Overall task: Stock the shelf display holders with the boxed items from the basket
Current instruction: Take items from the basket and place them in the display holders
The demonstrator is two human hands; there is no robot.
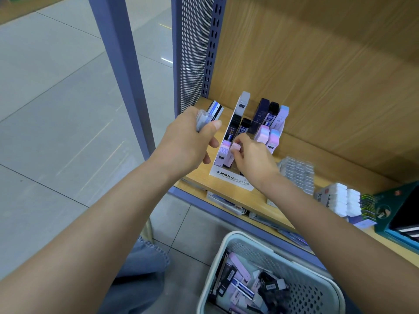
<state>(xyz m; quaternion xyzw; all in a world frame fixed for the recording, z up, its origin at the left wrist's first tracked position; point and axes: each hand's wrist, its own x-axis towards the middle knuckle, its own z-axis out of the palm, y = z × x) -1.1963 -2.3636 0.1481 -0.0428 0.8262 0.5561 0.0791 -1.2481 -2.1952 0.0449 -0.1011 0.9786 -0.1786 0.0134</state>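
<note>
In the head view, the right hand (251, 158) pinches the top of a slim pink box (235, 147) standing upright, leaning slightly back, in the white stepped display holder's (229, 177) front row, while the left hand (192, 141) grips a slim, glossy grey box (203, 120) beside it.

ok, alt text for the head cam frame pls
A person's right hand pinches a pink box at the front row of a white display holder on a wooden shelf, while the left hand grips more boxes beside it. A basket of boxed items sits on the floor below.
</note>
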